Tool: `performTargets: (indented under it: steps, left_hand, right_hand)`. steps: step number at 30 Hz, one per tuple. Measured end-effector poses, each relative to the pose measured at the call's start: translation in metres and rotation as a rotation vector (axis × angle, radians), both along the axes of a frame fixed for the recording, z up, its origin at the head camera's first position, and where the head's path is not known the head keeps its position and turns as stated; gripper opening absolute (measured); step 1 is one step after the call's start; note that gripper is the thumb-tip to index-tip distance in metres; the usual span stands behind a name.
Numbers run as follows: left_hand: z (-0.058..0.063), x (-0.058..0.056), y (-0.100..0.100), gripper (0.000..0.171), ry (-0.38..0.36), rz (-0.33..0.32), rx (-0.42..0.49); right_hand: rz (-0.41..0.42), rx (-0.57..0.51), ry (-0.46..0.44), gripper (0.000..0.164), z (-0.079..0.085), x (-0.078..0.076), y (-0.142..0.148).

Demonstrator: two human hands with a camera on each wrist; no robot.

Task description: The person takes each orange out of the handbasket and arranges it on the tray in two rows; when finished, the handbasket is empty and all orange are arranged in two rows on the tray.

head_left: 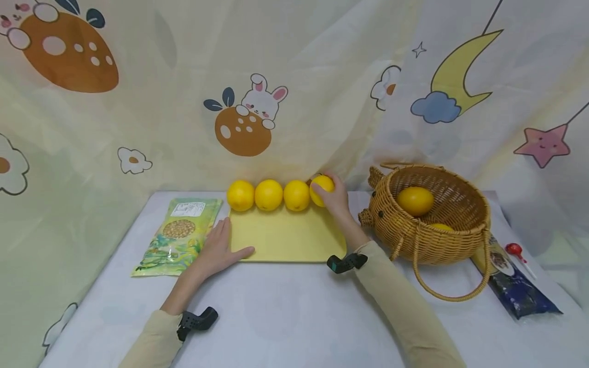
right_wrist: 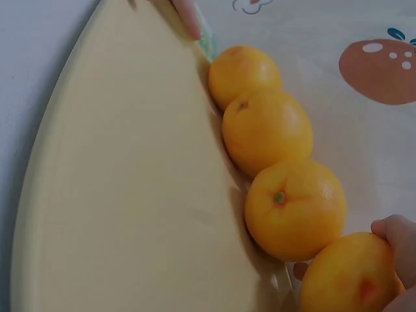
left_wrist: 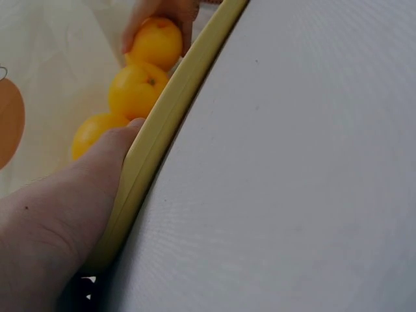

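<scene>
A wicker basket [head_left: 444, 248] stands at right of frame. At centre lies a yellow board [head_left: 285, 237], probably stiff; the left hand [head_left: 218, 253], fingers straight, rests at its left edge. Three oranges [head_left: 269, 194] line its top edge. Upper right of these, the right hand [head_left: 339, 198] grips a fourth orange [right_wrist: 348, 276]: likely firm, slightly heavy, prone to rolling, best cupped around its widest part.

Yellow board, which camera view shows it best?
The head view shows it best: nearly the whole yellow board, with the left hand at one side. The left wrist view shows mainly one long edge; the right wrist view, a broad stretch of top, cut off by the frame.
</scene>
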State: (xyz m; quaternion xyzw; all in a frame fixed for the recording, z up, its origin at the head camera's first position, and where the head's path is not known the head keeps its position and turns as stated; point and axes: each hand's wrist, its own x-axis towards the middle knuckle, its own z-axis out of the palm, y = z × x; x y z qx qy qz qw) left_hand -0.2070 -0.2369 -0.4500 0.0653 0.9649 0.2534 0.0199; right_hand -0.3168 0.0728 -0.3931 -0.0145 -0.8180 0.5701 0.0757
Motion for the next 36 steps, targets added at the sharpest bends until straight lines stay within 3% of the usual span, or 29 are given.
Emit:
performTargets:
  steps: [5,9,20,29,36]
  left_hand:
    - [0.002,-0.001,-0.001,0.124,-0.015,0.006,0.005]
    - [0.002,-0.001,-0.001,0.125,-0.013,0.007,0.005]
    - [0.002,0.001,0.000,0.124,-0.024,0.008,0.011]
    - [0.001,0.001,0.000,0.123,-0.033,0.005,0.010]
    - [0.002,0.001,0.000,0.122,-0.034,0.004,0.014]
  right_hand:
    - [-0.026,0.106,0.016,0.056,0.002,-0.002,-0.001]
    - [-0.024,0.088,0.023,0.056,-0.001,-0.004,-0.001]
    - [-0.026,0.087,-0.069,0.057,-0.010,-0.002,-0.009]
    - [-0.026,0.139,-0.089,0.070,-0.010,0.002,-0.007]
    - [-0.051,0.139,0.047,0.061,0.000,0.012,-0.006]
